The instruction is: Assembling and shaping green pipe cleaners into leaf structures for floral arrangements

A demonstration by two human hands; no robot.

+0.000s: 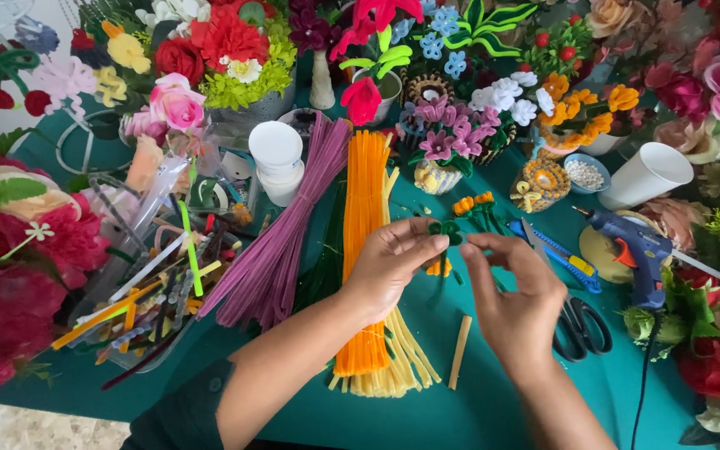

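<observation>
Head view, looking straight down on the teal-covered table (427,417), and both bare hands are in the middle of it. The left hand (389,265) pinches a small dark green pipe-cleaner piece (446,230), thumb and fingertips closed on it, just above the bundles. The right hand (514,304) is up beside it, thumb and forefinger nipped together on the same green piece's end; what little shows there is too fine to tell apart. Just under the left fingers peeks a small orange pipe-cleaner bit (438,267).

Beneath the left wrist lies the long bundle of orange pipe cleaners (363,217), resting on a pale yellow bundle (402,367). To its left fans the mauve pipe-cleaner bundle (281,242). A short tan stick (459,352) lies alone between the forearms.

Right of the hands: black-handled scissors (581,329), a blue and yellow utility knife (560,254) and a blue glue gun (639,250) on a yellow disc. A white paper cup (647,175) lies tipped near it. Far left, a clear tray of mixed coloured sticks (147,300). Handmade flower arrangements (227,50) ring the table's edges.
</observation>
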